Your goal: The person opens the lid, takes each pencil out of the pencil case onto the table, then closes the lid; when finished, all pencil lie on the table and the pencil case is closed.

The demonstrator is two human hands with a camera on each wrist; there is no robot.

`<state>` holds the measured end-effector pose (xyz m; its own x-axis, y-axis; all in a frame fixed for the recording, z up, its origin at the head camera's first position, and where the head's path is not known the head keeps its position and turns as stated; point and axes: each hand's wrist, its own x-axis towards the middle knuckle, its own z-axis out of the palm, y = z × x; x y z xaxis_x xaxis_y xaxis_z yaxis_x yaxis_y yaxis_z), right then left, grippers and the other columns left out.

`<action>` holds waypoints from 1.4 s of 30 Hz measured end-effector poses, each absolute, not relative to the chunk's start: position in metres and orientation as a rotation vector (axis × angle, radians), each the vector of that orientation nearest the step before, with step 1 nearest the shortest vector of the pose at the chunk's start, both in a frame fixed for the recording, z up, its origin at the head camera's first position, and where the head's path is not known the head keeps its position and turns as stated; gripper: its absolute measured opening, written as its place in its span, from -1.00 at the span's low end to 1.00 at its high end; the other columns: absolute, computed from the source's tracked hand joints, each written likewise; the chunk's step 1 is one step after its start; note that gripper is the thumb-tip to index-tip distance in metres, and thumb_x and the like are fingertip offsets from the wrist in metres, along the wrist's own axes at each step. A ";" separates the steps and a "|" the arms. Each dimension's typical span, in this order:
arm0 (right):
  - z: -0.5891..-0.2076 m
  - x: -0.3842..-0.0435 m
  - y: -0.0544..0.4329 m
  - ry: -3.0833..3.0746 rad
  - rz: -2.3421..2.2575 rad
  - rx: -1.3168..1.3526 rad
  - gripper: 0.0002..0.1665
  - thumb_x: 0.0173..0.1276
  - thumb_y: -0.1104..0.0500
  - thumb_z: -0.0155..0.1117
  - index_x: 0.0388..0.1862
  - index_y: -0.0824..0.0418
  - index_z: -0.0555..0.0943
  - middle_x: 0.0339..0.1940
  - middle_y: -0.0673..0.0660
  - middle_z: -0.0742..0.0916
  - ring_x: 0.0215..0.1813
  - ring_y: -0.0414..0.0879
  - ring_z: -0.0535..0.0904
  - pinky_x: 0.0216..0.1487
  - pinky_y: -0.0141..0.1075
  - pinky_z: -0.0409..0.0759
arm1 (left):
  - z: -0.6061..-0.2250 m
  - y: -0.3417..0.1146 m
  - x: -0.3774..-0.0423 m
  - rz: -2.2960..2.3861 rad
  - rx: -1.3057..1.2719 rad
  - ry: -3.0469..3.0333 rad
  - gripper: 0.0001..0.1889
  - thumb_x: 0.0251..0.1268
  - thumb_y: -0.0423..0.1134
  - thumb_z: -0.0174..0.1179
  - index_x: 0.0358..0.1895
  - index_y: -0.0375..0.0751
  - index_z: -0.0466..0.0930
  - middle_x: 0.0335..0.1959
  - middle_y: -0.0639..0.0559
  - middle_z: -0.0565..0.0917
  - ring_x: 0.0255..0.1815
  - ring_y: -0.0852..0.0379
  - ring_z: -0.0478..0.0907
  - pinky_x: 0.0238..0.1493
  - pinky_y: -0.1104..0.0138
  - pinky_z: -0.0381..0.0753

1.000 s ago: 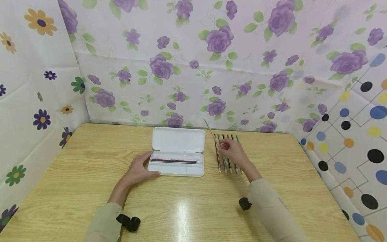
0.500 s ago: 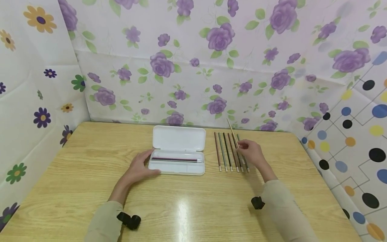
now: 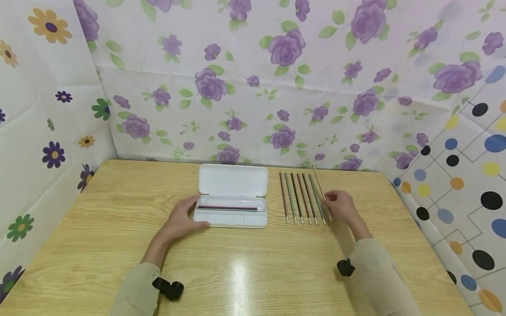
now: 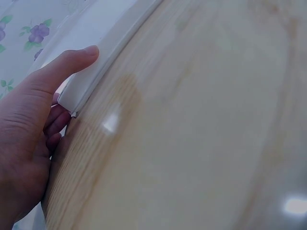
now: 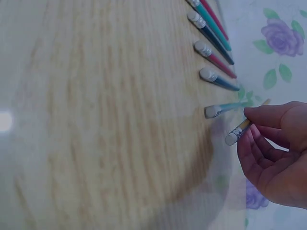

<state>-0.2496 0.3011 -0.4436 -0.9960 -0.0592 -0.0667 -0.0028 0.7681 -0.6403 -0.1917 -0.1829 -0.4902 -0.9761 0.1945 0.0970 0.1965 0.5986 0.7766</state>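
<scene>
A white pencil case [image 3: 221, 220] lies with its lid up, and striped pencils [image 3: 229, 209] lie in its back compartment. My left hand [image 3: 182, 219] holds the case by its left end; in the left wrist view the thumb rests on the case's wall [image 4: 88, 79]. Between thumb and fingers, my right hand [image 3: 342, 205] pinches a yellowish pencil [image 3: 318, 181], tilted at the right end of a row of pencils [image 3: 297, 197]. The right wrist view shows its white eraser end [image 5: 231, 139] sticking out below the fingers, beside the green pencil [image 5: 216, 111].
The light wooden table [image 3: 257, 267] ends at a flowered cloth wall [image 3: 245, 131] behind the case and pencils. Dotted cloth [image 3: 466, 210] borders the right side, flowered cloth [image 3: 23, 175] the left.
My right hand has carried the yellowish pencil rightward across the row to its right end and lowered it toward the table. My left hand has stayed on the case.
</scene>
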 end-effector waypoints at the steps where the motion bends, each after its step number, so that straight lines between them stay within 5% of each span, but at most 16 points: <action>1: -0.445 -0.249 0.302 2.874 -1.034 -0.045 -0.62 0.36 0.29 0.21 0.05 0.56 0.52 -0.16 0.34 0.66 -0.07 0.18 0.56 -0.10 -0.10 0.58 | -0.490 -0.183 -0.191 -1.364 -0.344 -2.805 0.02 -0.11 0.02 0.53 0.44 -0.31 0.23 0.38 -0.31 0.31 0.34 -0.30 0.16 0.29 -0.17 0.12; 42: -0.450 -0.246 0.301 2.919 -0.901 -0.092 -0.61 0.34 0.27 0.20 0.02 0.55 0.54 -0.19 0.36 0.69 -0.18 0.17 0.62 -0.15 -0.04 0.61 | -0.491 -0.183 -0.190 -1.373 -0.324 -2.812 0.02 -0.11 0.02 0.53 0.44 -0.29 0.23 0.39 -0.30 0.29 0.34 -0.30 0.15 0.29 -0.18 0.13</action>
